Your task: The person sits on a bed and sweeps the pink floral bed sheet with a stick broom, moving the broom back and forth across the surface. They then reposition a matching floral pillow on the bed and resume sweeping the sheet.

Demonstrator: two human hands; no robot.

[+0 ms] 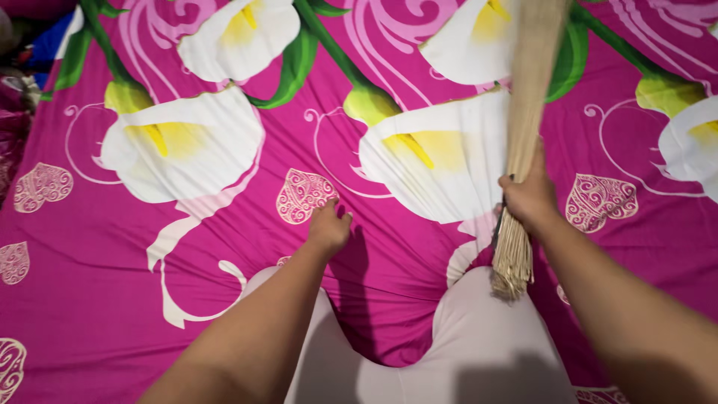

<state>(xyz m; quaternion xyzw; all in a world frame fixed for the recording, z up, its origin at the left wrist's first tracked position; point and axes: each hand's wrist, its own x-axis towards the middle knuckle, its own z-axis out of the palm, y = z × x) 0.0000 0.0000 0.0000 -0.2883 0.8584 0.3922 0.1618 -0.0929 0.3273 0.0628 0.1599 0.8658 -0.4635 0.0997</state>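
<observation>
My right hand (529, 196) grips a bundle of thin tan broom sticks (526, 112) near its bound end; the bristles reach up and away past the top edge, blurred. My left hand (327, 227) rests knuckles-down on a magenta bedsheet (97, 284) printed with white lilies, green stems and pale hearts. The fingers are curled under and hold nothing. Both forearms come in from the bottom edge.
My knees in pale pink cloth (479, 344) press on the sheet at the bottom centre. At the far left edge lies a dark heap of blue and red fabric (30, 52). The sheet fills the rest of the view.
</observation>
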